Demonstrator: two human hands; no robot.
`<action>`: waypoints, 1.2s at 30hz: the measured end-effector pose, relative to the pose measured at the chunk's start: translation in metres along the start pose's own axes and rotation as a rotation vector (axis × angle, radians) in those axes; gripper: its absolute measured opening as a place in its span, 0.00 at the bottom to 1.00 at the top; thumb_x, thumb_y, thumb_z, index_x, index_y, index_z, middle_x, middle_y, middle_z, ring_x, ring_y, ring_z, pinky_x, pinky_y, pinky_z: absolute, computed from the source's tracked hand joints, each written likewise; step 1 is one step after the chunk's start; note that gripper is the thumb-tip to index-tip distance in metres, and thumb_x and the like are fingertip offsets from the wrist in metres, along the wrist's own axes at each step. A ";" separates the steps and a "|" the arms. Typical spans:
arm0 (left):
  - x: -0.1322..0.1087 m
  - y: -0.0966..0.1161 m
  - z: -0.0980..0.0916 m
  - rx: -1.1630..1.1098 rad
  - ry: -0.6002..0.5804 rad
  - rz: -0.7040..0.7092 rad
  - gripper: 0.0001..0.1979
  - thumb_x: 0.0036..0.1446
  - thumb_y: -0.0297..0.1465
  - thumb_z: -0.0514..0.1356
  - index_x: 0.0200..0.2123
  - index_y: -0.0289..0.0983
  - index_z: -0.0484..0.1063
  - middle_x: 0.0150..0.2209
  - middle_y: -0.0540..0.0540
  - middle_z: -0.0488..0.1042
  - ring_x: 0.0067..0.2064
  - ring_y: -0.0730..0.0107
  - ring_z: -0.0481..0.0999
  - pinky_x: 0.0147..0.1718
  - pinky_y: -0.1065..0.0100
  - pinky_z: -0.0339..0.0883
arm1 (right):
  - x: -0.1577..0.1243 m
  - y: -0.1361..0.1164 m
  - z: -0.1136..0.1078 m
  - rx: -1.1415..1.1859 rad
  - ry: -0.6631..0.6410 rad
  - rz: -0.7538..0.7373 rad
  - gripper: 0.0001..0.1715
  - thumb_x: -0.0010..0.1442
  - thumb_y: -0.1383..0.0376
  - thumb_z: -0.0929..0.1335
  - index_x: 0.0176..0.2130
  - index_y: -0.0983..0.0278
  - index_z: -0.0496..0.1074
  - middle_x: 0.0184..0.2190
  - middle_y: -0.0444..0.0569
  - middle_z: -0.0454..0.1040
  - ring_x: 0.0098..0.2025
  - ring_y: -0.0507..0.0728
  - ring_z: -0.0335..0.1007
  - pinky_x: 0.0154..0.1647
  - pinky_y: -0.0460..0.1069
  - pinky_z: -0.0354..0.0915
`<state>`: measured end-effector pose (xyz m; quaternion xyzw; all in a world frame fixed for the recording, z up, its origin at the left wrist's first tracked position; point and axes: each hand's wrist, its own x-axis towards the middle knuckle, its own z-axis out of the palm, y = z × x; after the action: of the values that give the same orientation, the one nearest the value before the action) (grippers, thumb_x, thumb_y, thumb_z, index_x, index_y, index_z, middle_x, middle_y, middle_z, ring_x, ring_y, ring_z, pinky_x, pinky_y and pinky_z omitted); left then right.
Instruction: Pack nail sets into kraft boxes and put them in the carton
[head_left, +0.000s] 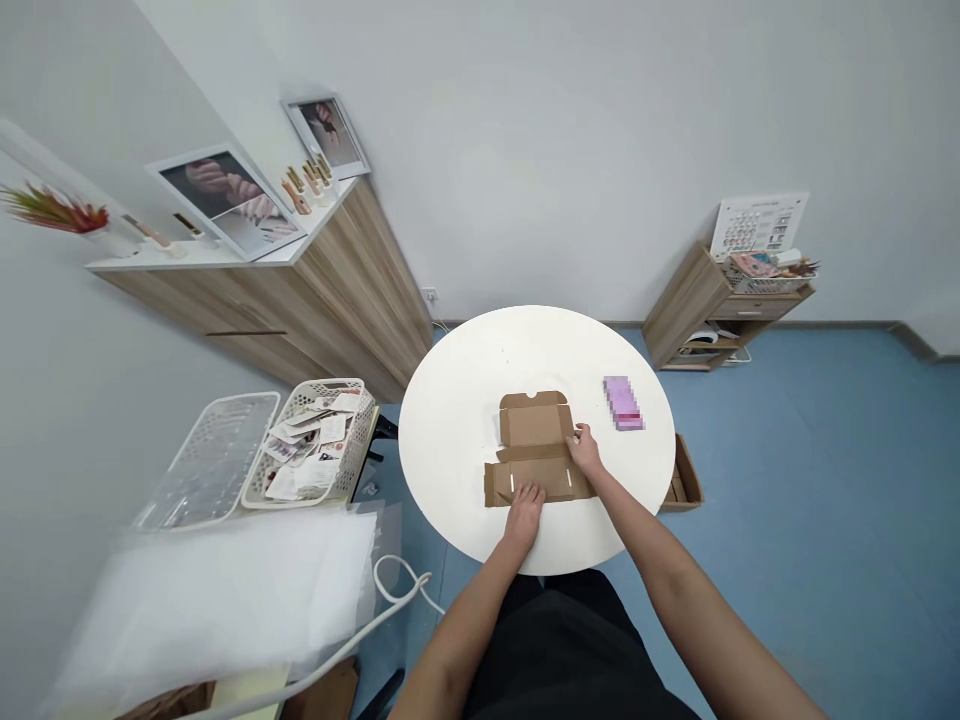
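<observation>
A brown cardboard mailer box [534, 424] lies unfolded on the white round table, its panels and side flaps spread out. My left hand [527, 505] rests on the near panel with its fingers stretched out flat. At the right edge of the cardboard, my right hand [584, 448] grips a side flap between thumb and fingers. To the right of that hand lies a purple box-shaped item [623, 403], its surface pixelated, with a darker pink band near its lower end.
The round table [457, 370] stands against the wall. On the left are a white basket [364, 430] of packets, a clear lidded tray [217, 450] and a white cable [360, 635]. An open cardboard box [688, 475] sits on the floor at right, near a low shelf [682, 310].
</observation>
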<state>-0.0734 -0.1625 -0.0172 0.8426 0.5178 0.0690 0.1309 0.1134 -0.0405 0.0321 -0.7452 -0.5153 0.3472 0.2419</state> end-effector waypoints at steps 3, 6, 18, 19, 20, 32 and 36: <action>0.003 -0.004 -0.003 0.058 -0.033 0.055 0.25 0.60 0.18 0.46 0.58 0.35 0.65 0.58 0.37 0.70 0.60 0.60 0.68 0.58 0.54 0.63 | 0.007 -0.006 0.009 0.052 -0.046 0.138 0.23 0.58 0.62 0.63 0.53 0.66 0.65 0.43 0.55 0.77 0.42 0.59 0.75 0.38 0.49 0.67; 0.004 -0.006 -0.011 0.089 -0.050 0.114 0.23 0.61 0.19 0.46 0.57 0.35 0.66 0.59 0.37 0.69 0.62 0.59 0.66 0.59 0.53 0.61 | 0.008 -0.009 0.013 0.047 -0.037 0.182 0.17 0.58 0.62 0.62 0.45 0.66 0.70 0.40 0.56 0.78 0.41 0.59 0.75 0.37 0.49 0.67; 0.043 -0.005 -0.060 0.176 -0.110 0.073 0.45 0.52 0.36 0.66 0.68 0.37 0.48 0.71 0.36 0.42 0.71 0.47 0.39 0.66 0.42 0.41 | -0.007 0.004 -0.004 0.033 -0.207 0.069 0.10 0.57 0.63 0.62 0.34 0.63 0.72 0.34 0.47 0.78 0.36 0.55 0.73 0.36 0.45 0.64; 0.046 -0.006 -0.059 0.179 -0.134 0.023 0.51 0.48 0.38 0.68 0.69 0.35 0.45 0.71 0.34 0.42 0.71 0.46 0.39 0.66 0.43 0.41 | -0.007 0.004 -0.005 0.029 -0.220 0.062 0.10 0.58 0.63 0.62 0.34 0.63 0.72 0.34 0.47 0.78 0.36 0.55 0.73 0.35 0.45 0.64; 0.048 -0.007 -0.058 0.178 -0.159 -0.019 0.55 0.45 0.40 0.70 0.69 0.34 0.44 0.70 0.33 0.42 0.71 0.45 0.40 0.66 0.44 0.42 | -0.007 0.003 -0.006 0.025 -0.232 0.056 0.10 0.58 0.63 0.62 0.33 0.63 0.72 0.34 0.46 0.78 0.36 0.55 0.73 0.35 0.45 0.64; 0.051 -0.008 -0.039 0.119 -0.225 -0.110 0.62 0.44 0.41 0.69 0.70 0.34 0.31 0.71 0.34 0.39 0.71 0.47 0.36 0.67 0.46 0.40 | -0.017 -0.001 -0.035 -0.434 -0.320 -0.100 0.07 0.59 0.67 0.65 0.34 0.63 0.74 0.34 0.49 0.77 0.37 0.55 0.72 0.32 0.45 0.56; 0.051 -0.008 -0.040 0.099 -0.224 -0.109 0.62 0.45 0.40 0.69 0.70 0.35 0.28 0.71 0.34 0.38 0.71 0.48 0.35 0.67 0.46 0.40 | -0.025 -0.004 -0.027 -0.515 -0.329 -0.082 0.11 0.62 0.68 0.63 0.33 0.64 0.75 0.34 0.52 0.77 0.37 0.56 0.72 0.31 0.46 0.55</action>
<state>-0.0670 -0.1077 0.0178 0.8210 0.5479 -0.0583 0.1494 0.1261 -0.0629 0.0592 -0.6942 -0.6483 0.3113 -0.0278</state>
